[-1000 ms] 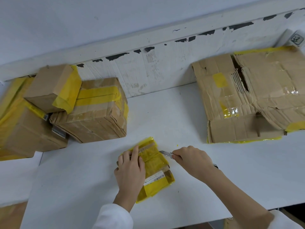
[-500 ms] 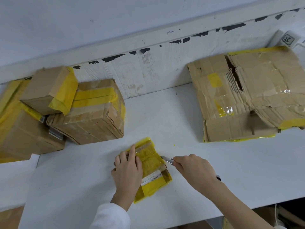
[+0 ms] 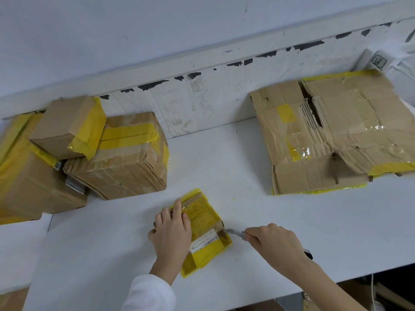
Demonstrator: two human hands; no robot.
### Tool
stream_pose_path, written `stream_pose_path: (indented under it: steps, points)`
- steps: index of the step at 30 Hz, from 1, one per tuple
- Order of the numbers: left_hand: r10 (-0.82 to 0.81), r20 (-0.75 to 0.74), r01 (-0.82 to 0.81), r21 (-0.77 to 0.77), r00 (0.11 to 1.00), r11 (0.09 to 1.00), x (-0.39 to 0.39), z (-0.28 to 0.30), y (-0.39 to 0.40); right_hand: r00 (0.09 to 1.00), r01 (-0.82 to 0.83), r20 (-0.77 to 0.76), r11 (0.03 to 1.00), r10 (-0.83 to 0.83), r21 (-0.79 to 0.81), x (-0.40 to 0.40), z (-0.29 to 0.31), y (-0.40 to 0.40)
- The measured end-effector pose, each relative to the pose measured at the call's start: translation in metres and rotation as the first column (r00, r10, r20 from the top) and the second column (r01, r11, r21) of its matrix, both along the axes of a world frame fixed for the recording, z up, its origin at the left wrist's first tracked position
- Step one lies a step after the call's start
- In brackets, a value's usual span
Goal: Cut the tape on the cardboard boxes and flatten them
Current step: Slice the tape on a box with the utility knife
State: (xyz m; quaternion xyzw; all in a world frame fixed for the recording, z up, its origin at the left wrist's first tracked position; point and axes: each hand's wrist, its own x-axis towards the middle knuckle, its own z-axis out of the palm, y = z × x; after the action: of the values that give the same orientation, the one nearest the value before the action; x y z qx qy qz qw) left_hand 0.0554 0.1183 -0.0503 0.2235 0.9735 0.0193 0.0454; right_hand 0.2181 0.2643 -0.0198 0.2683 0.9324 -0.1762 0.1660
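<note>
Seen from the head camera, a person's left hand point(image 3: 171, 232) lay flat, fingers straight, pressing a small yellow-taped box point(image 3: 205, 230) onto the white table point(image 3: 292, 232) near its front edge; the right hand point(image 3: 272, 244) was curled round a utility knife point(image 3: 235, 234), its blade tip touching the box's right edge; the blade pointed toward the pressing hand, so a slip off the slick tape could likely nick those fingers or skid the light box away; three taped boxes point(image 3: 125, 153) waited against the scuffed white wall point(image 3: 202, 102) at left; flattened cardboard point(image 3: 332, 135) lay at right.
</note>
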Motion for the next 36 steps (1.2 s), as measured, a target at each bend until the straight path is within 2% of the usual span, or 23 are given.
stream_pose_path:
  steps: [3, 5, 7, 10, 12, 14, 23, 26, 28, 30, 32, 34, 36]
  points:
    - [0.003, 0.002, -0.003, -0.104, 1.0, 0.995, -0.002, 0.007, -0.001, 0.974, 0.209, -0.048, 0.964, -0.22, -0.163, -0.001, -0.01, 0.009]
    - [0.03, 0.065, -0.023, -0.104, 0.997, 0.994, -0.01, 0.013, -0.005, 0.955, 0.281, -0.041, 0.938, -0.295, -0.202, -0.009, -0.024, 0.015]
    - [0.054, 0.173, -0.047, -0.044, 0.983, 0.998, -0.02, 0.018, -0.012, 0.952, 0.302, 0.003, 0.941, -0.305, -0.153, -0.023, -0.037, 0.018]
    - [0.065, 0.352, -0.12, 0.137, 0.934, 0.983, -0.023, 0.018, -0.02, 0.945, 0.327, 0.014, 0.945, -0.327, -0.014, -0.043, -0.052, 0.017]
    - [0.059, 0.401, -0.17, 0.246, 0.914, 0.954, -0.018, 0.016, -0.019, 0.943, 0.331, 0.011, 0.938, -0.333, 0.102, -0.055, -0.06, 0.015]
    - [0.045, 0.416, -0.186, 0.306, 0.908, 0.934, -0.012, 0.014, -0.018, 0.939, 0.341, -0.002, 0.928, -0.345, 0.147, -0.065, -0.065, 0.013]
    - [0.043, 0.467, -0.218, 0.328, 0.883, 0.919, -0.013, 0.008, -0.02, 0.951, 0.306, -0.026, 0.924, -0.308, 0.231, -0.074, -0.078, 0.009]
    - [0.036, 0.547, -0.292, 0.39, 0.836, 0.873, -0.015, 0.005, -0.021, 0.958, 0.275, 0.016, 0.931, -0.287, 0.242, -0.074, -0.071, 0.01]
    - [0.021, 0.601, -0.347, 0.432, 0.799, 0.833, -0.017, 0.002, -0.022, 0.955, 0.292, -0.02, 0.925, -0.297, 0.242, -0.078, -0.057, 0.009]
    - [-0.003, 0.666, -0.407, 0.459, 0.746, 0.789, -0.019, -0.001, -0.022, 0.954, 0.278, -0.147, 0.954, -0.261, 0.111, -0.086, -0.041, 0.002]
    - [-0.016, 0.706, -0.457, 0.475, 0.708, 0.752, -0.018, -0.001, -0.021, 0.958, 0.146, -0.238, 0.986, -0.162, -0.083, -0.097, -0.026, -0.017]
    - [-0.008, 0.717, -0.485, 0.479, 0.697, 0.732, -0.018, -0.002, -0.021, 0.98, 0.017, -0.196, 0.992, -0.041, -0.125, -0.107, -0.015, -0.041]
    - [0.0, 0.713, -0.488, 0.479, 0.701, 0.73, -0.018, -0.002, -0.022, 0.995, -0.009, -0.104, 0.996, 0.0, -0.087, -0.115, -0.011, -0.053]
